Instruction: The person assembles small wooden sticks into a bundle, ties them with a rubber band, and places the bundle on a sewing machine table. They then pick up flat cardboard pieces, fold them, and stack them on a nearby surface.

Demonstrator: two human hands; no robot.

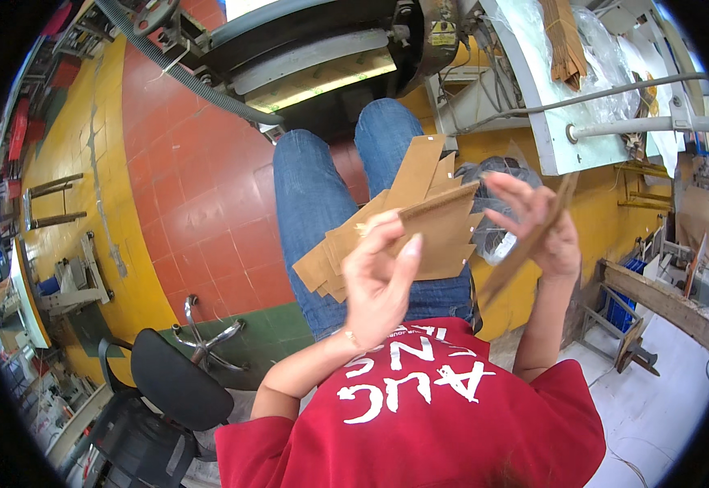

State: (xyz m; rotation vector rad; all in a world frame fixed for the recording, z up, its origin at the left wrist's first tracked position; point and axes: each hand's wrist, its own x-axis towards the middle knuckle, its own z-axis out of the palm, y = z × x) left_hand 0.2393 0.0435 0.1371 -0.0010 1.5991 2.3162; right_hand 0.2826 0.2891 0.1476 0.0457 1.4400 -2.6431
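Observation:
Several flat brown pieces, like cardboard, lie overlapping in a loose pile (326, 264) across my jeans-covered lap. My left hand (375, 285) is closed, thumb and fingers at the near left edge of a wider brown cardboard piece (444, 224), tilted up above the pile. Off to the right, my right hand (554, 236) is raised and holds a long brown cardboard strip (525, 248), seen almost edge-on and blurred. Its index and middle fingers stretch out toward the left, while the strip crosses in front of the palm and hides part of it.
Ahead of my knees stands a dark machine (314, 61) with a grey hose (184, 77). A pale table (562, 134) at the upper right bears a bundle of brown strips (563, 45) and clear plastic. Beside my right knee sits a plastic bag (497, 240). A black chair (171, 378) stands left.

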